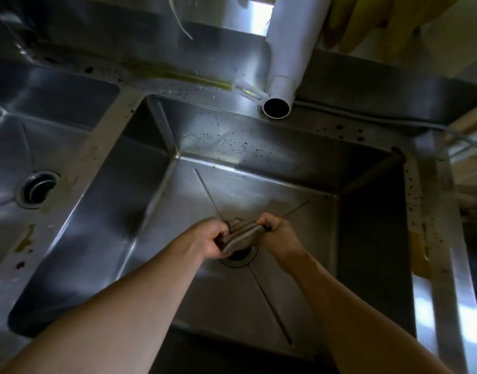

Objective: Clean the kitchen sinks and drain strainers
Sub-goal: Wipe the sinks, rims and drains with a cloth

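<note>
Both hands are low inside the large steel sink (259, 147), just above its drain opening (241, 258). My left hand (211, 237) grips one end of a greyish-brown cloth (241, 236) and my right hand (278, 233) grips the other end, so the cloth is bunched and stretched between them. The cloth and hands hide part of the drain. A second sink (56, 109) lies to the left, with its own round drain strainer (38, 188) showing.
A white pipe spout (283, 76) hangs over the back rim of the large sink. Dark specks and yellowish stains dot the rims and back wall. Yellow gloves (366, 20) hang at the top right. A divider ledge (78, 190) separates the two sinks.
</note>
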A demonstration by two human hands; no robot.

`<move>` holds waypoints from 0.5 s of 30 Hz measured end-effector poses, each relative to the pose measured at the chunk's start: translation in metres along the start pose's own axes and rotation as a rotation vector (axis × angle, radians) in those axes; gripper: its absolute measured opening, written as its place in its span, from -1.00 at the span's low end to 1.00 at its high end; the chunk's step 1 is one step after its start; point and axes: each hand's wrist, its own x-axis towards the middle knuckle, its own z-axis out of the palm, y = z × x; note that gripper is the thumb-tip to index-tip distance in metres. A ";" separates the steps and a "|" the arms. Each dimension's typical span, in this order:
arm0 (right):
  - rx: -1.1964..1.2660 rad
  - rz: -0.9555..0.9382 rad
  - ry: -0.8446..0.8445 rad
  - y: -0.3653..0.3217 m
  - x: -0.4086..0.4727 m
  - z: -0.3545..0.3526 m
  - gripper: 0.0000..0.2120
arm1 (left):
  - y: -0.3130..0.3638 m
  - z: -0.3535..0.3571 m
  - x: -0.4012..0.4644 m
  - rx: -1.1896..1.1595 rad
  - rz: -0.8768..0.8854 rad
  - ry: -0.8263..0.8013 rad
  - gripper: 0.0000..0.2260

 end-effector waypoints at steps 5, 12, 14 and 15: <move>0.092 0.178 0.032 0.009 0.013 0.004 -0.66 | -0.001 0.002 0.017 -0.006 0.059 0.044 -0.70; 0.126 0.207 0.036 0.020 0.014 0.018 -0.60 | -0.006 -0.009 0.040 0.105 0.126 0.081 -0.74; 0.109 0.162 -0.032 0.018 0.011 0.015 -0.51 | -0.001 -0.012 0.040 0.119 0.127 0.063 -0.77; 0.086 0.152 -0.056 0.017 0.007 0.014 -0.50 | 0.001 -0.012 0.038 0.127 0.123 0.047 -0.78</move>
